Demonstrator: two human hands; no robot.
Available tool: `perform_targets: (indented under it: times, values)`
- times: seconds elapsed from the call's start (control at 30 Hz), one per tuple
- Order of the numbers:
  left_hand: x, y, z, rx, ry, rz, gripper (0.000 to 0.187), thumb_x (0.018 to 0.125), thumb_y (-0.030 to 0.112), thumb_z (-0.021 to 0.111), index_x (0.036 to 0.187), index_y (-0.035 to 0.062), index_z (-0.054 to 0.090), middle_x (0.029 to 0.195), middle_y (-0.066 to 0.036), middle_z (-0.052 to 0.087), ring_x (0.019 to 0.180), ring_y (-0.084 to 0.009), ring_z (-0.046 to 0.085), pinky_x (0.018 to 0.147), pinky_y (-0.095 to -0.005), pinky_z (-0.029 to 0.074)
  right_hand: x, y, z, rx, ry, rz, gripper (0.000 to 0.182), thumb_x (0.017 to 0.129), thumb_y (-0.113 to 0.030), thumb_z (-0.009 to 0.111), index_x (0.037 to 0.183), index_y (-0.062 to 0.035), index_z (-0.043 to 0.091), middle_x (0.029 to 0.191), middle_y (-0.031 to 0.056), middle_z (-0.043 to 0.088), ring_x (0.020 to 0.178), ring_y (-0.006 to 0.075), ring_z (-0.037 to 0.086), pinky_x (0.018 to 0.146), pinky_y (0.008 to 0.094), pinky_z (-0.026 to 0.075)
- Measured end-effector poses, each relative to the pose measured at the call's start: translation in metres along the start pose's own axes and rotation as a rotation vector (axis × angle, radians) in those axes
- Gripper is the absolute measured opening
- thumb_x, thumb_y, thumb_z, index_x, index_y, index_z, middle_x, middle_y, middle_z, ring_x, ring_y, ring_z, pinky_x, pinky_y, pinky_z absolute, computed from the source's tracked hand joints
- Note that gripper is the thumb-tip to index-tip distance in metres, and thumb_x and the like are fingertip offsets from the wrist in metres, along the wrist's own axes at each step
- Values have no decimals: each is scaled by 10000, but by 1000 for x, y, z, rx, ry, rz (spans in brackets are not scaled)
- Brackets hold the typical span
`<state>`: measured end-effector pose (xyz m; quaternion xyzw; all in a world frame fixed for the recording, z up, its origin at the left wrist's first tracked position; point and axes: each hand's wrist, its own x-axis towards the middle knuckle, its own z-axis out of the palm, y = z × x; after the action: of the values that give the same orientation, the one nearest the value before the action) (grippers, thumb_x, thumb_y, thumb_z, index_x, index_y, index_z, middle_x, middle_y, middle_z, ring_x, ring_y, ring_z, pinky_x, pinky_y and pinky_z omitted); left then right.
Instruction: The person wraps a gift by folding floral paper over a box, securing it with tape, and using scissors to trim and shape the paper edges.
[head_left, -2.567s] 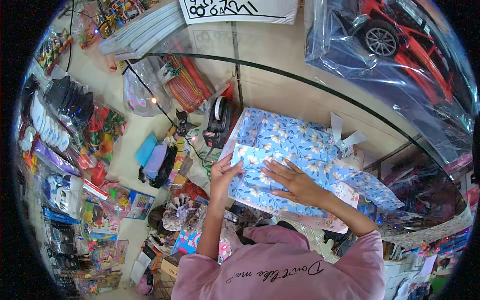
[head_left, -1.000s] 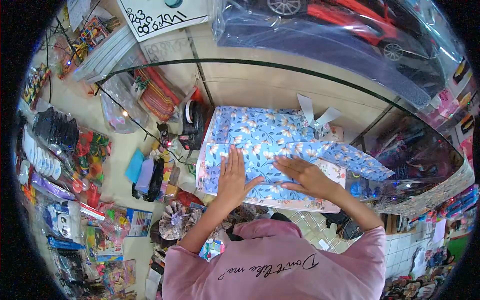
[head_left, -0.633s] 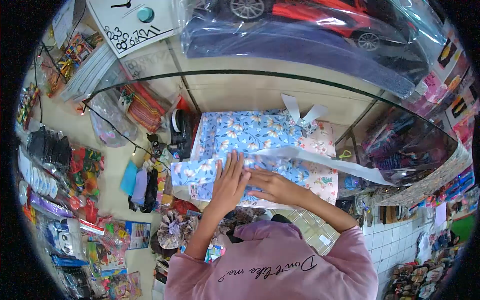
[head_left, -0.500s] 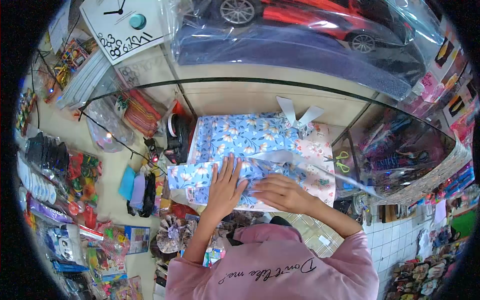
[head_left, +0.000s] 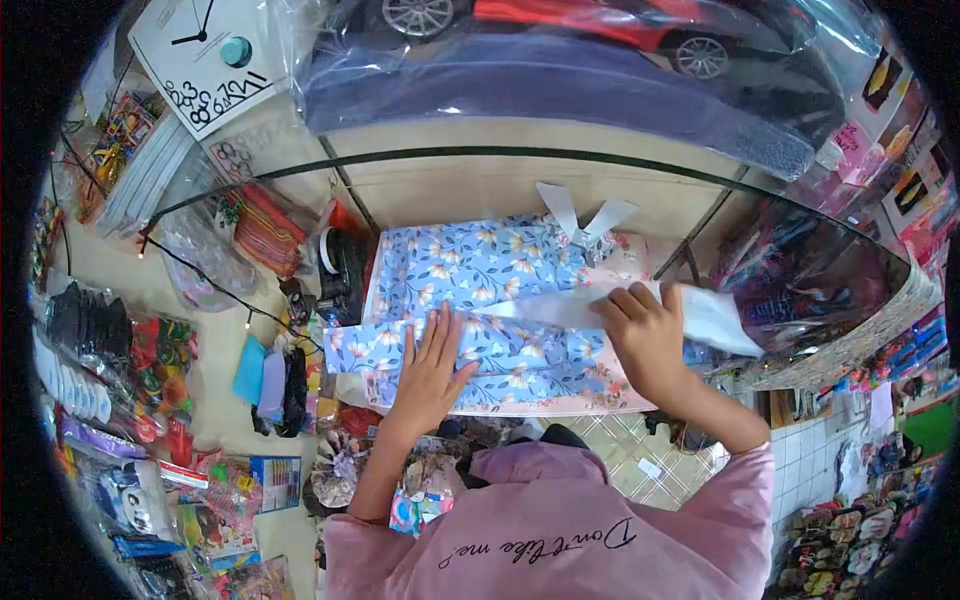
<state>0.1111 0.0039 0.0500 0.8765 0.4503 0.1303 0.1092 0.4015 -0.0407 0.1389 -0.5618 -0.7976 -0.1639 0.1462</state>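
A box wrapped in blue floral paper lies on the glass counter. A folded strip of the same blue floral paper lies in front of it on a pink floral sheet. My left hand presses flat on the left part of the strip, fingers spread. My right hand pinches the strip's right end, whose white underside is turned up. A white ribbon bow sits at the box's far right corner.
A black tape dispenser stands left of the box. A bagged red toy car and a clock face sit beyond the counter. Packaged toys crowd the floor at left. Sandals lie at the lower right.
My right hand has slid from the strip's middle to its right end and lifted that end, showing white. My left hand stayed pressed on the paper. The view tilted slightly.
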Motion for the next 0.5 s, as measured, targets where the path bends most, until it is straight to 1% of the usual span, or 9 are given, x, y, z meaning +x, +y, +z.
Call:
perform_targets:
  times: [0.03,0.1,0.13,0.23,0.27,0.37,0.4,0.5]
  values:
    - [-1,1,2,-17,20,-15,660,982,420,427,1517,118,184,1565,-185,134,1442,-353,142,1144,-544,70,5,4,0,3,41,-94,259,712,-95,602,966,-51,622,941,75,595,946,206,569,808,350,405]
    - [-2,3,0,22,-3,-8,656,977,441,426,1516,144,201,1566,-182,130,1443,-355,138,1137,-564,62,15,11,0,3,129,-283,244,714,-95,601,952,-43,617,973,87,601,928,201,580,844,357,415]
    - [-2,3,-2,43,-12,-4,654,974,451,426,1516,156,210,1567,-181,129,1443,-356,137,1133,-575,58,15,12,-2,-9,115,-334,256,718,-96,601,966,-31,591,1030,109,608,940,212,604,866,357,449]
    - [-5,-2,-2,28,-6,1,650,963,483,427,1512,191,237,1575,-155,123,1444,-359,131,1122,-601,45,0,16,6,13,-7,-317,316,719,-100,609,1024,-36,557,1106,118,601,978,228,618,840,358,482]
    - [-7,-5,-3,39,-17,-4,653,960,490,427,1511,194,239,1577,-145,120,1445,-358,127,1120,-606,39,-7,19,9,69,-115,-312,360,738,-97,623,1077,-27,527,1024,135,632,910,265,650,757,370,518]
    - [-12,-11,-8,62,-61,-15,660,952,507,427,1510,205,244,1584,-120,111,1448,-356,115,1116,-616,20,-16,21,8,276,-295,-243,359,765,-94,631,1092,-7,514,865,146,647,769,302,664,687,399,528]
    - [-12,-11,-13,63,-85,-14,659,951,510,426,1509,209,246,1585,-115,107,1449,-356,110,1114,-619,14,-16,23,12,329,-302,-196,367,806,-102,619,1144,-7,515,779,168,646,704,332,663,650,424,531]
    - [-12,-12,-18,61,-129,-12,658,949,522,418,1508,219,249,1586,-112,104,1450,-354,105,1111,-626,0,-5,31,7,469,-400,-118,402,825,-123,613,1210,-62,519,880,173,673,736,337,675,683,442,535]
